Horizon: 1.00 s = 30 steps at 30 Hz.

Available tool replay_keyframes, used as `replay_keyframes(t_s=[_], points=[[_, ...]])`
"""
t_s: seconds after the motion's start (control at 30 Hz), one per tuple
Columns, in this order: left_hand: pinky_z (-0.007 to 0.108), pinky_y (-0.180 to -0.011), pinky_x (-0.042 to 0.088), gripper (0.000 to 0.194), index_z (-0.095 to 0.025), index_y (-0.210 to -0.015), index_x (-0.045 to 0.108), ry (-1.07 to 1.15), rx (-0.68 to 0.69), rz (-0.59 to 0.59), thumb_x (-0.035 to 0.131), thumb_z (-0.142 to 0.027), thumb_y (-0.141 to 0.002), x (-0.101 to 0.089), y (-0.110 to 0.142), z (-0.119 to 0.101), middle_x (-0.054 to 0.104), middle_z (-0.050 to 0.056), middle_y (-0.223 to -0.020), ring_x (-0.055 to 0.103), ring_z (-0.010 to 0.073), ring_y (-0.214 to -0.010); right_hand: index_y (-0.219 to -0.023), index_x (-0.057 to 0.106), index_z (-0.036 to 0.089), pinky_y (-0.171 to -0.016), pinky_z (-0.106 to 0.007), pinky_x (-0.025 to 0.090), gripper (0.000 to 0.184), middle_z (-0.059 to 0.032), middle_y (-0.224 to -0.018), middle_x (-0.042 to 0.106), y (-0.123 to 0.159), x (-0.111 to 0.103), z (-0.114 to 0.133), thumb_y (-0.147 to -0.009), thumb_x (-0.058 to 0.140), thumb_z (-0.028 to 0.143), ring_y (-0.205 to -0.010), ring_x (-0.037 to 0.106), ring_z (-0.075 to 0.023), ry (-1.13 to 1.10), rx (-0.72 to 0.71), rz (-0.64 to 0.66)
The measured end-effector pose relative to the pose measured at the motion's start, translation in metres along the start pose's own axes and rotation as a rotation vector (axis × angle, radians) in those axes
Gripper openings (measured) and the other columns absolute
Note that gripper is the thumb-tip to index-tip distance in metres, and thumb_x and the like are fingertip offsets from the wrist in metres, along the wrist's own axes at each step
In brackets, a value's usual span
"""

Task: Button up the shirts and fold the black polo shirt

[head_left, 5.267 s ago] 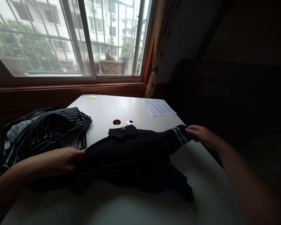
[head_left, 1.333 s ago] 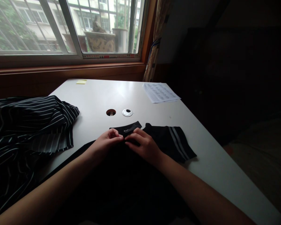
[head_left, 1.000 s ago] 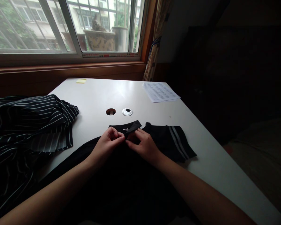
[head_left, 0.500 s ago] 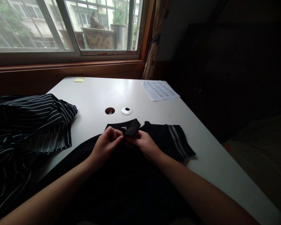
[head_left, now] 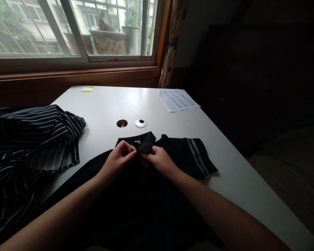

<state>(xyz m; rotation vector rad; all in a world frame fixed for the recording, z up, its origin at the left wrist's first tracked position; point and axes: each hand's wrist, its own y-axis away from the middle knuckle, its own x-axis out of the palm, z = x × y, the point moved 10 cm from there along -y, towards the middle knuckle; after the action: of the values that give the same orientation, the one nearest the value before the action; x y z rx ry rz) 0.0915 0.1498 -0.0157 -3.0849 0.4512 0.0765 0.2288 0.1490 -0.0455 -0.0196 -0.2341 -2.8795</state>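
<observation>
A black short-sleeved shirt (head_left: 136,202) lies spread on the white table, its right sleeve (head_left: 199,157) banded with two grey stripes. The folded collar (head_left: 147,142) stands up at the far side, and a small white label shows inside it. My left hand (head_left: 121,153) pinches the fabric at the collar's left front, fingers closed. My right hand (head_left: 159,158) grips the collar's right front from below, with its fingertips partly under the cloth. Both hands nearly meet at the neck opening. Dark cloth hides any buttons.
A crumpled black-and-white striped garment (head_left: 42,129) lies on the table's left. Printed sheets (head_left: 178,100) rest at the back right, a yellow sticky note (head_left: 87,89) at the back left. A cable hole (head_left: 122,123) and a round grommet cover (head_left: 140,123) are beyond the collar.
Both hands stay at the collar with hardly any movement. The right hand's fingers have shifted slightly, showing more below the collar. The whole view has moved a little.
</observation>
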Motion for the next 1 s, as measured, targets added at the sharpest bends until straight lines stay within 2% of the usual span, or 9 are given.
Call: replay_keyframes(t_s=[0.23,0.47,0.63,0.77,0.87,1.0], points=[[0.029,-0.071,0.049,0.024,-0.019,-0.094,0.058,-0.293,0.002,-0.003,0.07,-0.036,-0.081,-0.001,0.0,-0.001,0.065,0.001,-0.086,0.062,0.0182,-0.079,-0.085,0.069,0.014,-0.057,-0.027,0.053,0.027,-0.0042,-0.074,0.071,0.001,0.0,-0.001,-0.077,0.076,0.038,-0.064,0.067,-0.018,0.073,-0.008,-0.008],[0.031,-0.076,0.049,0.015,-0.02,-0.093,0.065,-0.463,-0.027,0.119,0.064,-0.03,-0.083,0.001,-0.004,-0.007,0.07,0.003,-0.09,0.066,0.0216,-0.085,-0.083,0.068,0.015,-0.056,-0.025,0.052,0.009,-0.0035,-0.073,0.07,0.004,0.002,0.004,-0.08,0.066,0.023,-0.064,0.067,-0.0182,0.25,-0.055,0.001],[0.03,-0.072,0.048,0.009,-0.021,-0.089,0.065,-0.612,0.004,0.15,0.062,-0.026,-0.083,0.003,-0.002,-0.014,0.07,0.001,-0.087,0.066,0.0204,-0.081,-0.078,0.067,0.015,-0.056,-0.023,0.048,0.005,-0.0028,-0.072,0.071,0.005,-0.001,0.01,-0.078,0.064,0.019,-0.065,0.067,-0.018,0.388,-0.107,-0.021],[0.031,-0.071,0.046,0.008,-0.02,-0.089,0.061,-0.727,0.055,0.112,0.059,-0.025,-0.084,0.003,0.001,-0.02,0.068,0.003,-0.087,0.064,0.021,-0.081,-0.078,0.067,0.015,-0.057,-0.023,0.044,0.005,-0.0023,-0.072,0.07,0.005,0.0,0.013,-0.078,0.064,0.019,-0.066,0.065,-0.0172,0.459,-0.142,-0.02],[0.032,-0.071,0.046,0.008,-0.02,-0.09,0.06,-0.767,0.069,0.101,0.057,-0.026,-0.085,0.003,0.001,-0.019,0.067,0.004,-0.088,0.063,0.0217,-0.081,-0.074,0.065,0.015,-0.057,-0.023,0.041,0.006,-0.0021,-0.071,0.069,0.006,0.002,0.02,-0.078,0.065,0.019,-0.067,0.064,-0.017,0.565,-0.198,-0.036],[0.031,-0.074,0.046,0.011,-0.02,-0.091,0.062,-0.698,0.025,0.129,0.057,-0.028,-0.085,0.0,-0.002,-0.011,0.069,0.003,-0.089,0.064,0.0219,-0.083,-0.074,0.064,0.016,-0.064,-0.025,0.042,0.006,-0.0021,-0.077,0.067,0.01,0.006,0.034,-0.081,0.065,0.018,-0.072,0.062,-0.0164,0.688,-0.338,-0.042]])
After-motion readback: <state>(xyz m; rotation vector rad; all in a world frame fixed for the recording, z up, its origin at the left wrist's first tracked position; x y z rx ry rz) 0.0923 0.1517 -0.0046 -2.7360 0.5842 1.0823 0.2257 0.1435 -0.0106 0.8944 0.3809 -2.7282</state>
